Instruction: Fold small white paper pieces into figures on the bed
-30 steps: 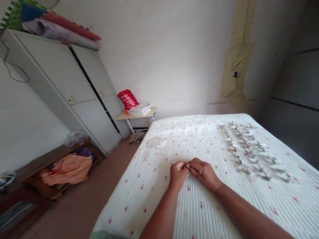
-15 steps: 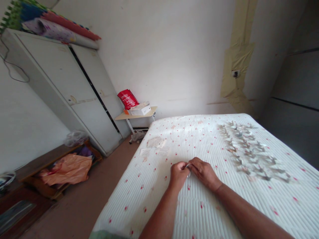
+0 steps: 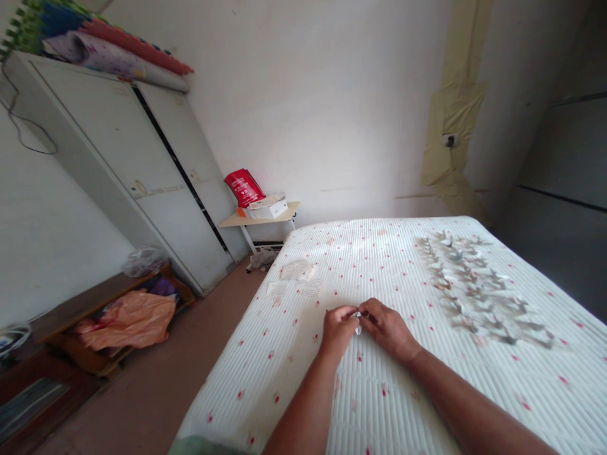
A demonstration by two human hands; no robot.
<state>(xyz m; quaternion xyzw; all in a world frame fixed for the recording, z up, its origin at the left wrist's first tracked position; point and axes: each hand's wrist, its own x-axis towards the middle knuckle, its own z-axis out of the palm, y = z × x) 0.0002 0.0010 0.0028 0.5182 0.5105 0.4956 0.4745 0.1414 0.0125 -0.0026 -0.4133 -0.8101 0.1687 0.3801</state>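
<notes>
Over the bed (image 3: 303, 379), with its white ribbed cover and red dots, my two hands meet. My left hand (image 3: 338, 325) pinches a small piece of folded paper (image 3: 358, 325) from the left. From the other side my right hand (image 3: 386, 325) grips the same paper between thumb and fingers. Most of the paper is hidden by the fingers, so its shape is unclear. Right of my hands, folded paper figures (image 3: 474, 284) stand in rows. Flat printed paper pieces (image 3: 298, 272) lie beyond my left hand.
A small table (image 3: 251, 218) with a red bag (image 3: 244, 188) and a white box (image 3: 268, 210) stands past the bed's far left corner. Left are a tall cabinet (image 3: 118, 139) and a low wooden bench (image 3: 95, 287) with an orange plastic bag (image 3: 128, 319).
My fingers have shifted slightly around the folded paper, and a little more of its white surface shows between them. Both hands stay in nearly the same place.
</notes>
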